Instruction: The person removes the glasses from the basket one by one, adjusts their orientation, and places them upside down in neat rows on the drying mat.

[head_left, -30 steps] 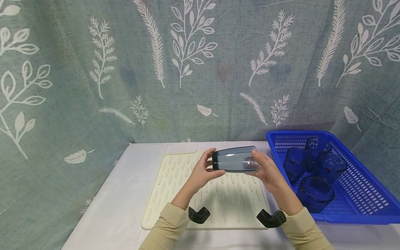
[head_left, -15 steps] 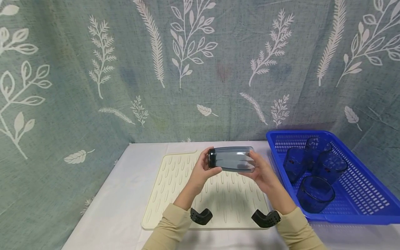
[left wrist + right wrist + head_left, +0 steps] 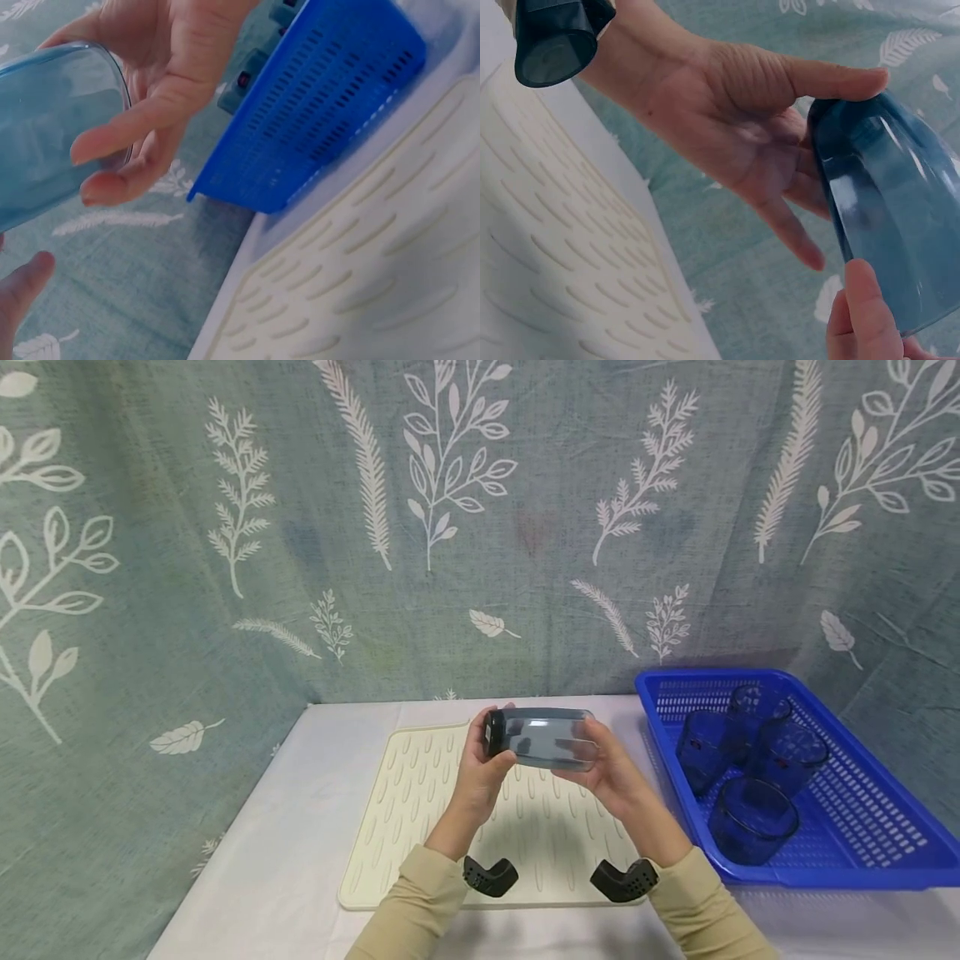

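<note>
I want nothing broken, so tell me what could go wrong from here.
The tinted tumbler is held sideways above the ribbed mat, the left hand at its dark base and the right hand at its rim end; if either grip slips, it might drop. The four glasses sit close together in the blue plastic basket, so a bump could knock them against each other.

Arms [image 3: 416, 893] stretched out front, left hand [image 3: 477, 768]'s gripping the glass [image 3: 551, 742] base, right hand [image 3: 617, 777]'s holding the rim end.

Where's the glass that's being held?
In the head view, the glass is held sideways between left hand and right hand, over the cream mat, left of the blue basket.
</note>
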Demonstrator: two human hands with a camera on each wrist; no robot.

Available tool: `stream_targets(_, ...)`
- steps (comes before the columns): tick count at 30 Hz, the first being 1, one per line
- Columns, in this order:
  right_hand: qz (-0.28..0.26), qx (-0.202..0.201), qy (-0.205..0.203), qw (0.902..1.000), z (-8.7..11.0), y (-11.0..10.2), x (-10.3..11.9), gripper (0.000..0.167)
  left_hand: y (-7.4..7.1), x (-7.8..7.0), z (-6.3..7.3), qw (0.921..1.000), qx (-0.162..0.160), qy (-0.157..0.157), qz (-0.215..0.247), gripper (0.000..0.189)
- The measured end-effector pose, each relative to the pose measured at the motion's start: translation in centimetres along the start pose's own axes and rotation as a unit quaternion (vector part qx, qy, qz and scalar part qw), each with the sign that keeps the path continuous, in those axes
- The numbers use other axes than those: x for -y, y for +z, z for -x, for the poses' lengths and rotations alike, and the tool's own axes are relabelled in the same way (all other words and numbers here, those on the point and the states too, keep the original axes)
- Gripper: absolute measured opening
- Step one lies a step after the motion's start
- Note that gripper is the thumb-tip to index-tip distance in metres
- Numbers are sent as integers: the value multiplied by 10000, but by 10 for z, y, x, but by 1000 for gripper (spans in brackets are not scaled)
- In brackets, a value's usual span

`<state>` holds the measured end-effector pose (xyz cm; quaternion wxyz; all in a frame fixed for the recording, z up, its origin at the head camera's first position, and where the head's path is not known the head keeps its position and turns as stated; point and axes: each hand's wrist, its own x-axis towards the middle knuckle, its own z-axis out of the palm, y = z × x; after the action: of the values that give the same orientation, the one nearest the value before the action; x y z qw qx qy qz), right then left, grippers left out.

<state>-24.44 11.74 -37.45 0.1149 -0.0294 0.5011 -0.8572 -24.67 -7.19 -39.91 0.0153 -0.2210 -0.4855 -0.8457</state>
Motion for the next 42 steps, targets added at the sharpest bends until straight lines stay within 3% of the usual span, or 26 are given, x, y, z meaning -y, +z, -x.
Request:
stream_targets(7, -101, 187, 136, 9997, -3, 2, -4, 39, 2, -6, -1, 9988, -202, 166, 405, 79)
stream_targets(13, -533, 961, 577, 9923, -8, 0, -10, 35, 4, -18, -3, 9985, -414, 215, 302, 77)
stream_targets(19, 183, 1494, 913, 9844, -11, -4, -17, 48, 1, -26, -5, 9984, -453, 267, -211, 71)
stream_targets(22, 469, 1542, 930, 9825, -12, -4, -20, 48, -1, -28, -5, 9977, -463, 267, -418, 72)
stream_targets(28, 510, 1453, 911, 9839, -13, -4, -23, 38, -4, -32, -5, 9970, -524, 303, -486, 69)
stream_targets(42, 902, 1319, 1106, 9809, -11, -9, -26, 64, -16, -41, -8, 9945, -687, 289, -729, 61)
